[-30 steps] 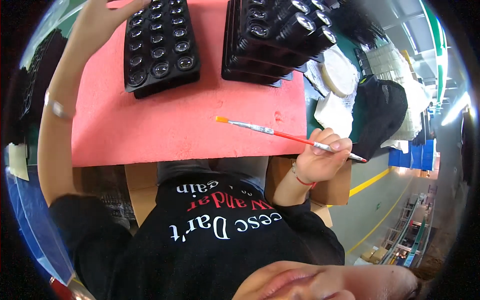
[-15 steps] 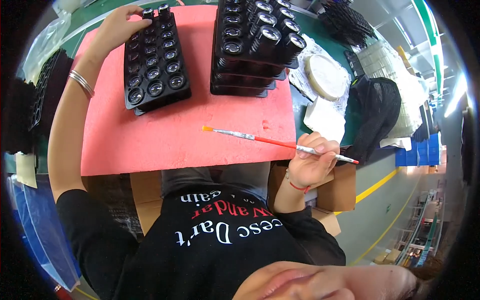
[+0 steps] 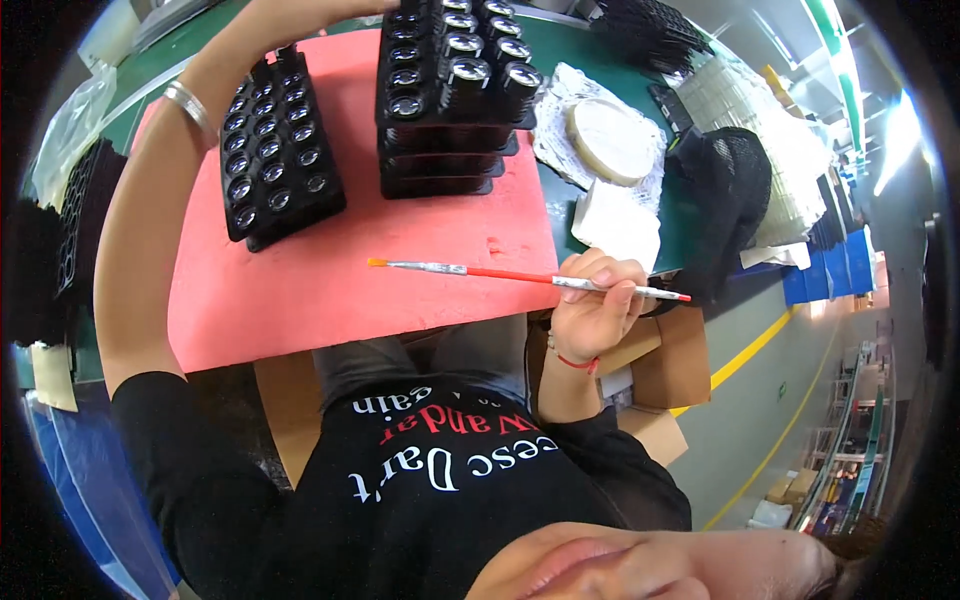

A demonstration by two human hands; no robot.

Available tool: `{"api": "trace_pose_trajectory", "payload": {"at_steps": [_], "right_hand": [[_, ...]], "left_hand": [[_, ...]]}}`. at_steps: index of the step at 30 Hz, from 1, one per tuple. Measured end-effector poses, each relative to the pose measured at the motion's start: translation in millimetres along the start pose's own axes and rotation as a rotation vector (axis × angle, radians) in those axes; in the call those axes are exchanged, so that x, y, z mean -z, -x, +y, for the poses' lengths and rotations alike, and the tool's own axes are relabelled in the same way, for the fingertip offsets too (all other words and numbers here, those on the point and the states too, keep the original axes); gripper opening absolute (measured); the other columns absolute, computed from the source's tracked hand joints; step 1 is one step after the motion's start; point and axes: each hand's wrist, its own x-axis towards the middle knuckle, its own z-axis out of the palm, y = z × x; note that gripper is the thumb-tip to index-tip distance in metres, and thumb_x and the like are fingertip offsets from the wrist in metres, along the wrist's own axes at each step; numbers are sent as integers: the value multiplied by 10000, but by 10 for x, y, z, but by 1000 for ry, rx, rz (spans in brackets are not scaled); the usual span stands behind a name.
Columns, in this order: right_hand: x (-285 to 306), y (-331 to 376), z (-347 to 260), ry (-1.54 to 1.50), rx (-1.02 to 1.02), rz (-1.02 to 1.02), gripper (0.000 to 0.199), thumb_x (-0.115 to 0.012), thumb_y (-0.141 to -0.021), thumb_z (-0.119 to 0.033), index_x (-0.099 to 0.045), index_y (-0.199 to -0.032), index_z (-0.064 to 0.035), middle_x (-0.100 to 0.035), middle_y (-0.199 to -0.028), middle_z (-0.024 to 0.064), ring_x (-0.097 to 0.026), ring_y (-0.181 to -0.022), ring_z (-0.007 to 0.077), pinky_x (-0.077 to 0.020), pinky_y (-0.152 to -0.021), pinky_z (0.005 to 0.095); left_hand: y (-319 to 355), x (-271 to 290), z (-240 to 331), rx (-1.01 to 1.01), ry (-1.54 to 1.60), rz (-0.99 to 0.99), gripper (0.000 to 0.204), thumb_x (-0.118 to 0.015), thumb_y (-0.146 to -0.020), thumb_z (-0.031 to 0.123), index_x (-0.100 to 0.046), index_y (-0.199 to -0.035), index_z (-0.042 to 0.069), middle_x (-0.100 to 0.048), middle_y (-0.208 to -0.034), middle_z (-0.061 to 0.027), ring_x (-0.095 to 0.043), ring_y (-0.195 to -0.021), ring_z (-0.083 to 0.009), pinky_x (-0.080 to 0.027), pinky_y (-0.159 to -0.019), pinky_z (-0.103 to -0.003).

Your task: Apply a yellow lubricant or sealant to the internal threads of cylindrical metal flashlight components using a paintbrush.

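Observation:
In my right hand point(image 3: 597, 300) is a thin paintbrush point(image 3: 510, 275) with a red and white handle, gripped near its rear end. Its orange bristles point left over the pink foam mat point(image 3: 290, 300). My left hand point(image 3: 335, 10) reaches to the far edge of the view, beside the top of a stack of black trays point(image 3: 440, 140). Its fingers are mostly cut off there, so their grip cannot be made out. Shiny round lens-like parts point(image 3: 467, 72) stand in the stack's top tray. Left of it, another black tray point(image 3: 285, 150) holds rows of similar round parts.
Right of the mat, a round cream-coloured disc point(image 3: 610, 140) lies on crumpled white wrapping, with a white block point(image 3: 617, 222) nearer me. A black mesh item point(image 3: 725, 200) lies beyond. More black trays point(image 3: 85, 215) stand at the left. An open cardboard box point(image 3: 668, 360) sits below the table edge.
My left hand has moved from the far end of the left tray rightward to the stack. The view has shifted slightly; my right hand still holds the paintbrush.

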Motion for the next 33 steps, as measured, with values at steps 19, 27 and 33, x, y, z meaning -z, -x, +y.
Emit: {"api": "trace_pose_trajectory", "payload": {"at_steps": [19,27,33], "right_hand": [[931,-595,-535,532,439,415,301,-359,-899,-254,-437,-724,-23,-457,-583,75,-415,-468,130,-341,-474,235],[868,-841,-354,921,246,189,254,-412,-893,-192,-525,-796,14,-550,-664,75,-528,-594,115,-406,-588,209],[881,-819,-261,989,189,151,240,-422,-889,-176,-526,-775,7,-534,-670,54,-512,-590,96,-392,-574,196]], "left_hand": [[1524,452,967,-87,156,-169,407,-600,-463,-79,-561,-857,17,-571,-850,-113,-556,-789,-261,-438,-718,-325],[2003,-20,907,142,416,-253,323,-623,-573,-41,-573,-884,33,-548,-797,-85,-503,-690,-187,-402,-576,-244],[2108,-92,945,462,433,-132,320,-644,-602,-28,-569,-911,11,-542,-750,-49,-469,-590,-113,-366,-512,-209]]}}
